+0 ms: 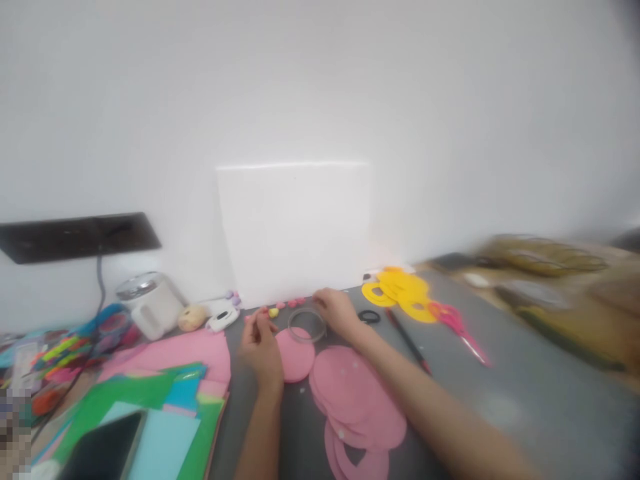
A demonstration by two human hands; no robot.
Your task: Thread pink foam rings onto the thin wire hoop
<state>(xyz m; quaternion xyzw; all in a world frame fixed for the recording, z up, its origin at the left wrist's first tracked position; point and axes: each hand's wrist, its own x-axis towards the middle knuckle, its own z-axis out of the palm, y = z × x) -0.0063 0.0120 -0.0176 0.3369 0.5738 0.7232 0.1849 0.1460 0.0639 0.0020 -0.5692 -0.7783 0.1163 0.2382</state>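
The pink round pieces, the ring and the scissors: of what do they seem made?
Pink round pieces: probably paper, matte, with thin overlapping edges; felt or foam is possible.
Ring: perhaps smooth plastic, greyish and seemingly translucent; blur leaves it open.
Scissors: likely plastic handles, evenly bright pink; blades seem metal, with a pale shine.

The person's left hand (262, 353) and right hand (340, 315) are both bare, with slender fingers (259, 328) and slim wrists (271, 387). The left forearm (261, 437) is bare down to the lower edge of the view, narrow and smooth in outline. The right forearm (425, 400) is bare too; a longer stretch of it shows, widening steadily from the wrist toward the lower edge. Blur softens the contours, and nails, creases and other fine detail are too indistinct to tell.
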